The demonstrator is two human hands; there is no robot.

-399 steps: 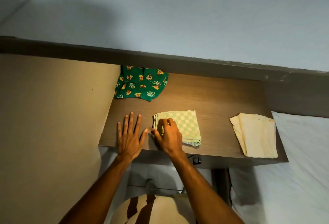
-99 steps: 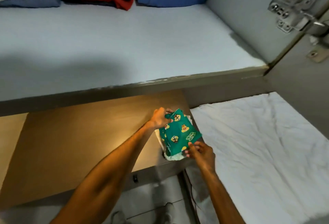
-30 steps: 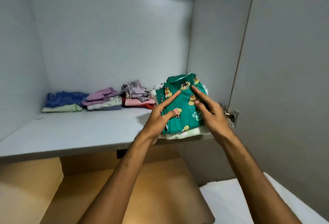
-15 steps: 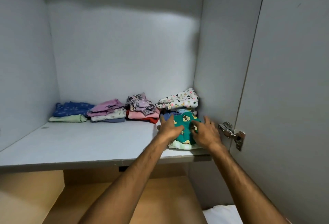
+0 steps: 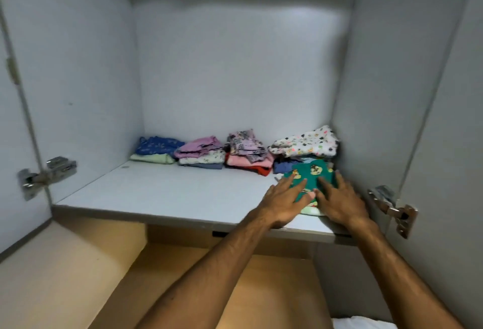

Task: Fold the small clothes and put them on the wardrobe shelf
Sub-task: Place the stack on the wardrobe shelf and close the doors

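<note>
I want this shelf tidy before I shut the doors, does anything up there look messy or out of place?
Mostly neat. The white printed garment topping the far-right pile is rumpled and draped, not folded flat like the blue-and-green pile and its neighbours. The green cartoon-print bundle, under both flat hands, sits alone in front of the back row.

Light: dim, cool grey overall. Brightest patch on the pale grey back wall (image 5: 235,72) of the wardrobe, well above the grip; a dark band of shadow lies across that wall's top. Warm yellow glow on the tan wooden surface (image 5: 183,276) below the pale grey wardrobe shelf (image 5: 162,193). Deep shadow in the corner just beyond the right hand (image 5: 337,202); the left hand (image 5: 286,202) casts soft shadow on the shelf.

Quality: soft motion blur throughout; the green cartoon-print folded garment (image 5: 313,174) under the hands reads smeared. Wide-angle bowing bends both wardrobe side walls outward. Faint sheen on the metal hinges (image 5: 392,206). No glare.
</note>
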